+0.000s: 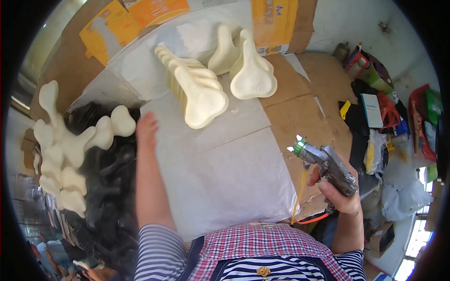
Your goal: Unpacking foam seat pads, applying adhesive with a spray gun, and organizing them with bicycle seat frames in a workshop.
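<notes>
Right hand clamped around a grey spray gun, nozzle raised over the counter's white sheet. Left hand, fingers loosely together and empty, reaches to the counter's left edge, touching the heap of black saddle shells; beside it lie cream foam saddle pads. A row of cream pads stands upright at the far side. Nothing lies on the sheet; spraying seems not yet begun.
</notes>
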Action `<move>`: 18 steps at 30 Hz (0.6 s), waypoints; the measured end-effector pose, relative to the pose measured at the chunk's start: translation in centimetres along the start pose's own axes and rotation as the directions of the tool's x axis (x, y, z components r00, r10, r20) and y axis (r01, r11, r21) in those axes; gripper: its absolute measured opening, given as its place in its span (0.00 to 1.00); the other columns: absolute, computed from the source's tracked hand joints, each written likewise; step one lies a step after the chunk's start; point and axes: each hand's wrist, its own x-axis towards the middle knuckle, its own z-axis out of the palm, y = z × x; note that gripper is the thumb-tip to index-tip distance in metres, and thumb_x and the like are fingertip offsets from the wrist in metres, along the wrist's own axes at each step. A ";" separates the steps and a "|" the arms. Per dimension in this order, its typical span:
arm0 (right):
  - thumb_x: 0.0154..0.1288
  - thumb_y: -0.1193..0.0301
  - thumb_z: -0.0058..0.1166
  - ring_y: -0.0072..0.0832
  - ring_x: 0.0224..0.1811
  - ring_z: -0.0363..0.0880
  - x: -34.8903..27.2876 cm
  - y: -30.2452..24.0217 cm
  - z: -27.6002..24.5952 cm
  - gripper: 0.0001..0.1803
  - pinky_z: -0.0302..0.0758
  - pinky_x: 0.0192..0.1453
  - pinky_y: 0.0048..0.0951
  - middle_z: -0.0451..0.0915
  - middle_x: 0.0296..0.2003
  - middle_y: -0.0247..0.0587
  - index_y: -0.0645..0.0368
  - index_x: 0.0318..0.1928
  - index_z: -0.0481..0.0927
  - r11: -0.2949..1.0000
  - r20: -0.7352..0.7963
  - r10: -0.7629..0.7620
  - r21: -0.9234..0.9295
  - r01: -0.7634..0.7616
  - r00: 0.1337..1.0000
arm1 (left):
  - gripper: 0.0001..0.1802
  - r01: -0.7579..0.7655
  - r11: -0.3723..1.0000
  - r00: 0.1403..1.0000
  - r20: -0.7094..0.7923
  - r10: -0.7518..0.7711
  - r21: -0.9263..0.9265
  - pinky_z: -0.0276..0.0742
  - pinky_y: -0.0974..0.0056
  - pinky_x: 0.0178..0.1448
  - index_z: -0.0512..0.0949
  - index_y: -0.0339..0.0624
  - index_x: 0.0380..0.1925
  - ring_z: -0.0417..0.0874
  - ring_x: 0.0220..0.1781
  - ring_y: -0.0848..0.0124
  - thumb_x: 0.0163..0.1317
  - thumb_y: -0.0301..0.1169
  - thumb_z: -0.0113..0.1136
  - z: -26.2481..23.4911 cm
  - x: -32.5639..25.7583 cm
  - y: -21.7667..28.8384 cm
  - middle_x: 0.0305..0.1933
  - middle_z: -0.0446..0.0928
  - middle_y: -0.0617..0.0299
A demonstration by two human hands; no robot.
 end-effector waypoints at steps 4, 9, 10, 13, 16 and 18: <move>0.55 0.76 0.58 0.22 0.36 0.75 -1.1 1.6 -1.4 0.29 0.73 0.42 0.24 0.77 0.36 0.39 0.68 0.58 0.66 0.962 -0.116 0.145 -0.216 -0.168 0.983 | 0.24 -0.081 0.920 0.995 0.091 0.049 0.383 0.73 0.64 0.44 0.75 0.41 0.49 0.78 0.40 0.68 0.49 0.31 0.66 7.3 1.8 -6.2 0.43 0.79 0.61; 0.56 0.74 0.59 0.22 0.34 0.75 -0.3 -0.5 -2.5 0.29 0.74 0.41 0.24 0.76 0.35 0.38 0.69 0.58 0.66 0.987 -0.299 0.048 -0.132 -0.092 0.953 | 0.22 -0.145 0.720 0.989 0.110 0.096 0.678 0.74 0.65 0.44 0.79 0.34 0.43 0.80 0.40 0.68 0.45 0.30 0.67 9.3 2.9 -7.5 0.39 0.81 0.55; 0.57 0.72 0.58 0.23 0.34 0.75 -0.3 -1.5 -2.6 0.32 0.74 0.41 0.26 0.76 0.34 0.39 0.67 0.60 0.63 0.990 -0.376 0.002 -0.128 -0.054 0.927 | 0.20 -0.158 0.778 0.986 0.136 0.094 0.608 0.72 0.66 0.43 0.80 0.33 0.40 0.79 0.36 0.69 0.46 0.30 0.67 9.1 2.8 -7.4 0.36 0.80 0.57; 0.57 0.69 0.57 0.25 0.33 0.75 -0.3 -1.2 -3.7 0.34 0.75 0.40 0.28 0.76 0.34 0.40 0.65 0.63 0.61 0.989 -0.459 -0.079 -0.146 0.012 0.885 | 0.18 -0.241 0.756 0.970 0.168 0.174 0.609 0.72 0.67 0.40 0.80 0.33 0.39 0.76 0.32 0.71 0.48 0.29 0.66 10.3 1.6 -7.1 0.31 0.77 0.60; 0.54 0.75 0.60 0.20 0.35 0.74 -0.6 1.6 -4.3 0.31 0.73 0.42 0.24 0.76 0.33 0.35 0.69 0.58 0.67 0.984 -0.341 0.112 -0.090 -0.151 0.933 | 0.16 -0.417 0.727 0.904 0.166 0.394 0.545 0.71 0.67 0.38 0.80 0.32 0.40 0.74 0.30 0.72 0.51 0.29 0.64 10.8 2.4 -5.2 0.28 0.75 0.62; 0.54 0.76 0.61 0.20 0.36 0.74 -2.1 3.8 -6.0 0.31 0.72 0.42 0.24 0.76 0.34 0.35 0.69 0.58 0.67 0.970 -0.328 0.177 -0.100 -0.220 0.928 | 0.15 -0.452 0.729 0.892 0.242 0.383 0.514 0.70 0.67 0.38 0.79 0.33 0.41 0.74 0.30 0.72 0.53 0.29 0.62 16.7 1.4 -1.8 0.28 0.75 0.62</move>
